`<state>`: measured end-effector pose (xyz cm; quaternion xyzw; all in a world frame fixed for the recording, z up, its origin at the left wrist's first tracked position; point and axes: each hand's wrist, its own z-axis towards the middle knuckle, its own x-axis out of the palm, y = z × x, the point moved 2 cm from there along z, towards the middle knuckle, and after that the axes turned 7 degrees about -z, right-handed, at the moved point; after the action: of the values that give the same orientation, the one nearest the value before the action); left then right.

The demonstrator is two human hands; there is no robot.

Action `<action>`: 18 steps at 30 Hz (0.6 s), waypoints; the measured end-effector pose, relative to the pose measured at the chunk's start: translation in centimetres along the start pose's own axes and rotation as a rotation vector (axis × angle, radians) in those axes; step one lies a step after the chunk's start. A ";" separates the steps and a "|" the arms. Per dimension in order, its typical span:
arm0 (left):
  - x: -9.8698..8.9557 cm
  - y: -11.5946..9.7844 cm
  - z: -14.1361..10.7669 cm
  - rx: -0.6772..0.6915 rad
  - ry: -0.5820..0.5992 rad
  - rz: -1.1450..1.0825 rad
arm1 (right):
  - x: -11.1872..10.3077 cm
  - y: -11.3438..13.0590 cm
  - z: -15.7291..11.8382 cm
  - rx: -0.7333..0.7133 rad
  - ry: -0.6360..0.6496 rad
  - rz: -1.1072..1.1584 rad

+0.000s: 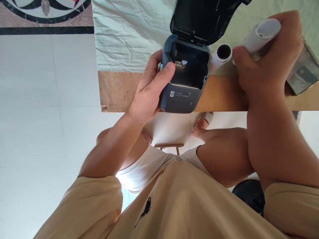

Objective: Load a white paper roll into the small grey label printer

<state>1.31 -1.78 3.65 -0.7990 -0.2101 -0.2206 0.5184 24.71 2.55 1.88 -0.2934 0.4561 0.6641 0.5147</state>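
My left hand (pixel 152 84) is closed round the left side of a dark blue portable label printer (pixel 181 96), thumb on its rim. The printer's black lid (pixel 201 20) is swung up, and its inner bay is bare apart from a small printed sticker. In my right hand (pixel 271 59) is a white paper roll (pixel 260 36) with a hollow core, tilted above the table. Just right of the printer stands a white cylinder (pixel 220 56) with a dark round end, close to my right thumb but apart from it.
A pale green cloth (pixel 129 36) covers the wooden table (pixel 122 89), leaving its front edge bare. A clear-topped box (pixel 302 71) lies at the right, partly behind my right hand. Below are my legs, a wooden stool (pixel 169 145) and a black object (pixel 250 196) on the floor.
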 end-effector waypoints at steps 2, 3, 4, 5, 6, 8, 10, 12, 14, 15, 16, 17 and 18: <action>-0.2 0.0 0.0 0.107 0.150 -0.036 | 0.1 0.0 -0.2 0.010 0.030 0.040; -0.4 0.1 0.1 0.130 0.192 -0.043 | 0.1 0.0 -0.3 0.017 0.043 0.047; -0.5 0.2 0.1 0.125 0.210 -0.041 | 0.0 0.0 -0.4 0.024 0.052 0.040; -0.6 0.2 0.1 0.122 0.220 -0.038 | 0.0 0.0 -0.4 0.033 0.055 0.018; -0.7 0.2 0.1 0.130 0.208 -0.036 | -0.1 0.1 -0.5 0.046 0.059 -0.006; -0.5 0.2 0.1 0.140 0.166 -0.030 | -0.3 0.1 -0.5 0.073 0.054 -0.022; -0.1 0.1 -0.1 0.143 0.116 -0.016 | -0.3 0.2 -0.6 0.062 0.036 0.061; 0.2 0.1 -0.2 0.141 0.084 0.009 | -0.1 0.3 -0.6 -0.001 0.016 0.158; 0.4 0.1 -0.2 0.148 0.090 0.033 | 0.3 0.4 -0.7 -0.064 0.017 0.165; 0.4 0.1 -0.2 0.153 0.091 0.042 | 0.4 0.4 -0.8 -0.083 0.027 0.143; 0.3 0.1 -0.2 0.153 0.095 0.052 | 0.4 0.5 -0.8 -0.096 0.038 0.127; 0.2 0.1 -0.2 0.152 0.091 0.060 | 0.3 0.7 -0.9 -0.107 0.045 0.127; 0.0 0.1 -0.2 0.151 0.087 0.065 | -0.1 1.0 -1.0 -0.122 0.042 0.135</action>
<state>1.40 -1.97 3.63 -0.7537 -0.1774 -0.2216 0.5928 23.74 1.55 1.79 -0.3066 0.4441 0.7176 0.4402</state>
